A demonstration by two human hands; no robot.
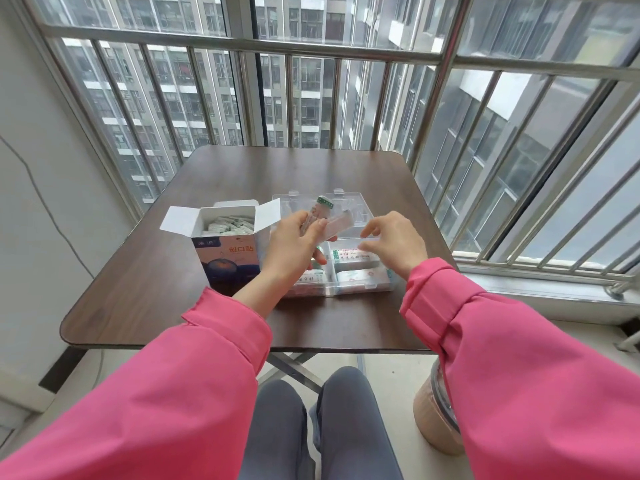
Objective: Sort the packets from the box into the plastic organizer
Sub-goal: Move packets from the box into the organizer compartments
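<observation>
From the head camera, a dark brown wooden bench (221, 174) with rounded corners stands against a barred window. On it, left of centre, sits an open white and dark blue cardboard box (227, 251) with its flaps folded out; thin white packets (227, 226) stand packed inside it. Just beside the box, to its right, lies the clear plastic organizer (363, 278), its transparent lid (349, 202) tipped back toward the window. The near compartments of the organizer hold white packets with green and red print.

The left hand (294, 244), coming out of a pink sleeve (194, 358), hovers over the left part of the organizer and pinches a small bunch of slim packets (320, 211), which stick up between thumb and fingers; one has a green end. The right hand (394, 242) hovers above the right far compartment with fingers loosely curled downward; its fingertips are close to the held packets, and whether they touch one is unclear.

A tan cylindrical bin (434, 424) stands on the floor, lower right.
</observation>
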